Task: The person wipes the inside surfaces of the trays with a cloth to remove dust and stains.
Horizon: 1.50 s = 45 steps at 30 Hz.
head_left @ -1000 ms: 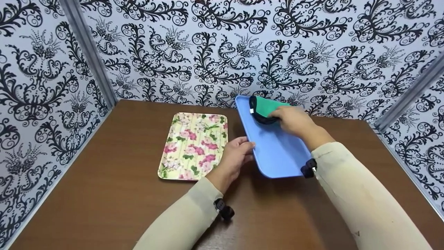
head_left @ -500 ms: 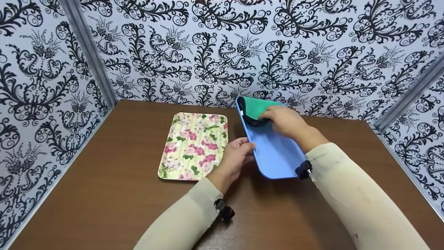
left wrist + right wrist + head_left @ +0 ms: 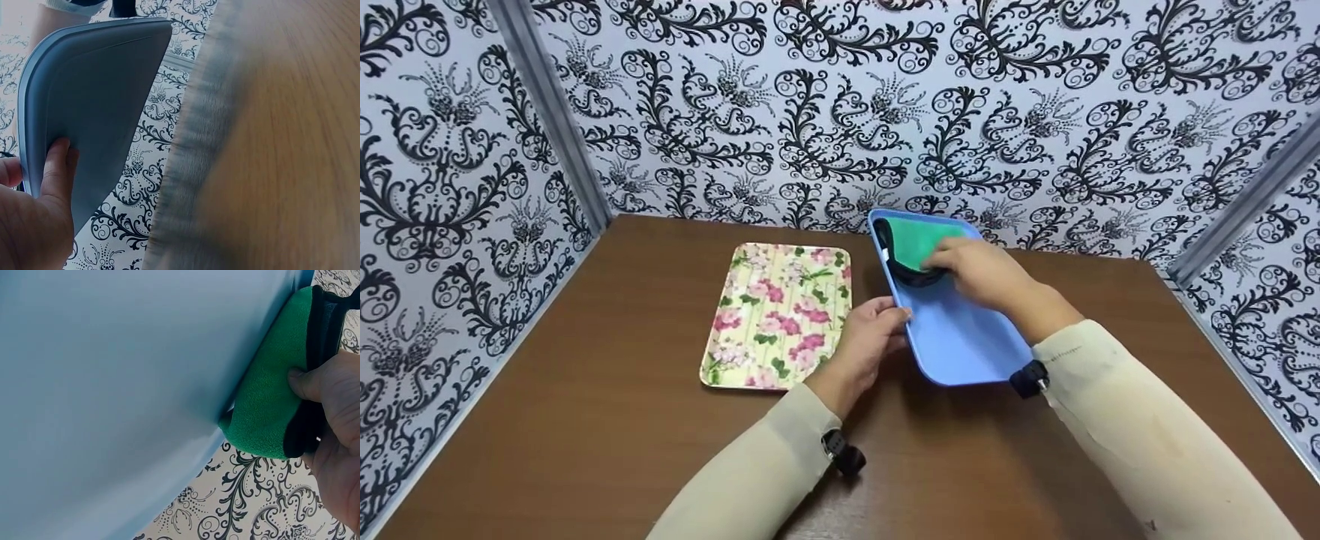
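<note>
A blue tray (image 3: 960, 337) is held tilted over the right half of the table. My left hand (image 3: 871, 337) grips its left rim; in the left wrist view, fingers (image 3: 56, 169) lie against the tray's underside (image 3: 95, 107), with the thumb over the rim. My right hand (image 3: 986, 274) pinches a folded green cloth with black edging (image 3: 919, 241) against the inner face near the tray's far end. In the right wrist view the green cloth (image 3: 270, 388) bends along the tray's edge, the right thumb pressing on it.
A flower-patterned tray (image 3: 780, 319) lies flat on the brown wooden table (image 3: 607, 360), left of the blue tray. Patterned black-and-white walls (image 3: 840, 112) enclose the table at the back and both sides.
My right hand has moved the cloth left across the tray's far end, then slightly back toward me. The left hand and the blue tray have stayed nearly still.
</note>
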### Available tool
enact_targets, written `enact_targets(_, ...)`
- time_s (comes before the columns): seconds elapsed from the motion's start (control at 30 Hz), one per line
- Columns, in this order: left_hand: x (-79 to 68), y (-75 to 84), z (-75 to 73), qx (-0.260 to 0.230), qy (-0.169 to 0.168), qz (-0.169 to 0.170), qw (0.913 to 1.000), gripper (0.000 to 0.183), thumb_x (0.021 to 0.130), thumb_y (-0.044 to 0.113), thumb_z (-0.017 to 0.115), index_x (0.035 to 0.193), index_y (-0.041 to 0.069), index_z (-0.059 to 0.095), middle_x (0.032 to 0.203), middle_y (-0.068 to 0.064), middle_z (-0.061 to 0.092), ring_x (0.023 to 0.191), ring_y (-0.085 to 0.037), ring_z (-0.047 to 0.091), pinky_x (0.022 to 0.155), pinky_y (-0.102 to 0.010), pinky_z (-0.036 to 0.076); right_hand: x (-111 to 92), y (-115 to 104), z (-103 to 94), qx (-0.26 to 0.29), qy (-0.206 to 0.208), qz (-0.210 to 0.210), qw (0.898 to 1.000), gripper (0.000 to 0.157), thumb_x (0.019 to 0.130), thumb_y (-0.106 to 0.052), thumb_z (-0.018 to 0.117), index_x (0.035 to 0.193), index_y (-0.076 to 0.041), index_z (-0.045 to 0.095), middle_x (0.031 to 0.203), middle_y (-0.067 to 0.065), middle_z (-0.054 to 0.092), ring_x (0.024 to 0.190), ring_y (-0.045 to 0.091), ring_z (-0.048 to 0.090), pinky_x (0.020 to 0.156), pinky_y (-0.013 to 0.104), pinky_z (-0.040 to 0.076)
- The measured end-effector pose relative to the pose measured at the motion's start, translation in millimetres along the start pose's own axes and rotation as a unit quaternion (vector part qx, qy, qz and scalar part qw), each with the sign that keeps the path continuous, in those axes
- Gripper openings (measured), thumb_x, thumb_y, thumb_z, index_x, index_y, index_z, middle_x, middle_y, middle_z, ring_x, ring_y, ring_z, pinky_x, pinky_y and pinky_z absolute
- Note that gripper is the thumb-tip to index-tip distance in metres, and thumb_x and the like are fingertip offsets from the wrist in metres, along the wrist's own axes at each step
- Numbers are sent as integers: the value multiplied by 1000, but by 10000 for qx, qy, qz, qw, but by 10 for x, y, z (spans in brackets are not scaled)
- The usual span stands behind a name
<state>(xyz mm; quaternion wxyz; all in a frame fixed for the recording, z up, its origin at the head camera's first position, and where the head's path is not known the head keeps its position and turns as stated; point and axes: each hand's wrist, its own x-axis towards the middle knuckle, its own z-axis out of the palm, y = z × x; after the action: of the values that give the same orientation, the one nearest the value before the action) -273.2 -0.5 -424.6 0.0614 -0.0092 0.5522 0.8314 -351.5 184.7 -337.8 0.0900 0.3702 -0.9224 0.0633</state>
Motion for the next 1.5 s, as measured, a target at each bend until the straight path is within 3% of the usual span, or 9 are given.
enact_targets(0.3,19,-23,0,-233,-15,-44,9997,26,95,5,63,118,-6,67,89,-4,70,81,-14,68,73,-28,61,-208,-38,17,-230,119,-492,9985,45,86,11,62,116,-16,79,108,9,72,104,31,70,93,48,57)
enact_targets(0.63,11,-3,-21,-89,33,-93,9999,27,97,9,64,120,-4,68,97,-6,72,84,-15,69,75,-29,61,-403,-95,8,-355,115,-807,9960,49,80,14,66,114,-18,80,105,5,72,100,27,69,90,44,58)
enact_targets(1.5,-1,-8,-24,-134,56,-16,9999,33,97,10,63,126,-7,65,99,-7,74,84,-13,71,82,-31,62,-952,-117,-1,-842,416,-1577,9830,41,83,10,72,108,-22,81,105,0,71,96,22,69,83,40,58)
